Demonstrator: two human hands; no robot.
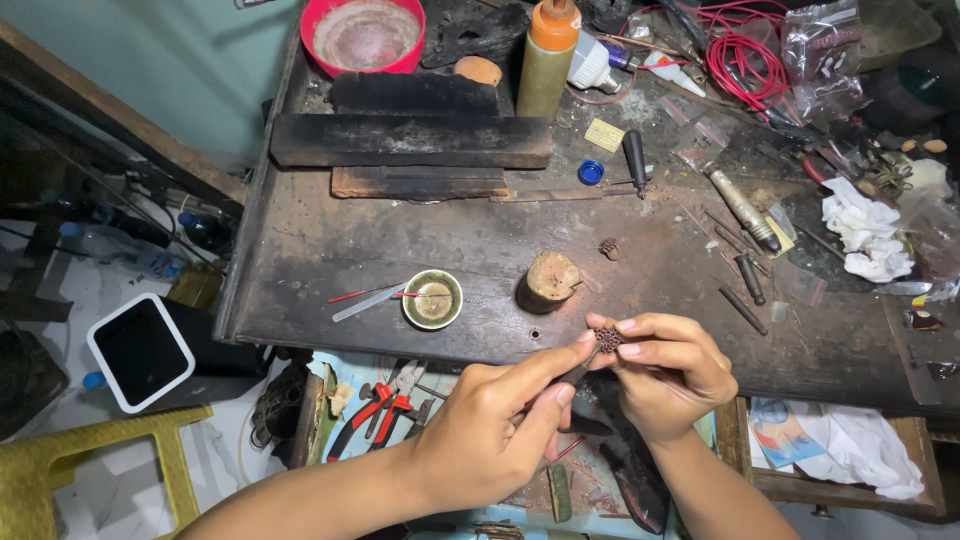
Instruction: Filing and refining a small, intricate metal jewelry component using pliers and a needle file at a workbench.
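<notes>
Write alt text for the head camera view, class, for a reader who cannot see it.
Two hands meet over a dark workbench: the right hand pinches a small brown perforated piece, the left hand holds a thin tool to it. Behind lie a small bowl, wood stump, red basin and bottle.

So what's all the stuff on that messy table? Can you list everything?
small round piece: one, dark reddish, pinched between both hands
small dish: one, greenish, table's front
wooden stump: one, tan, table's middle
red bowl: one, back edge
bottle: one, olive with orange cap, back
wooden blocks: a stack, charred black, behind the dish
red wire: one coil, back right
white cloth: one, crumpled, right side
pliers: red-handled, in the drawer below
left hand: holds a thin tool
right hand: grips the piece
</notes>
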